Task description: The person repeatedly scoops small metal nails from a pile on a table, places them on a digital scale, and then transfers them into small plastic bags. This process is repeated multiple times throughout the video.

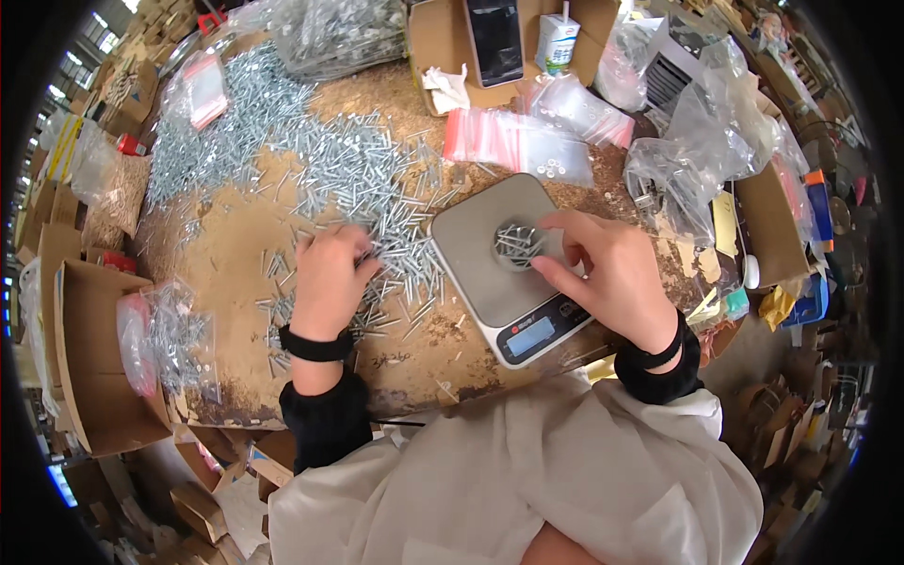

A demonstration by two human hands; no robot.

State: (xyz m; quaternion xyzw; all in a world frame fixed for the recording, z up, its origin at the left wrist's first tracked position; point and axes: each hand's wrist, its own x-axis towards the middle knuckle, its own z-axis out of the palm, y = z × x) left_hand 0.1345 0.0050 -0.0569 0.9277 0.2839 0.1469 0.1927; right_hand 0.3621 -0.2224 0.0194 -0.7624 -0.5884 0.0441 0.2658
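Note:
My left hand (pixel 331 273) is closed at the near edge of a large spread of silver screws (pixel 353 169), its fingers curled in a pinch on screws, partly hidden by the hand. My right hand (pixel 607 268) reaches over a digital scale (pixel 485 273) with a grey top and a lit display. Its thumb and forefinger are at opposite sides of the rim of a small, round, clear dish (pixel 497 252). Several loose screws (pixel 518 241) lie in the dish, which rests on the scale's plate.
Red-edged zip bags (pixel 499 137) lie beyond the scale, some with small white washers. Behind them, an open carton (pixel 443 47) holds a phone (pixel 494 40) and a drink carton (pixel 557 42). Crumpled clear plastic (pixel 706 132) lies right; an open cardboard box (pixel 104 358) stands left beside bagged screws (pixel 185 334).

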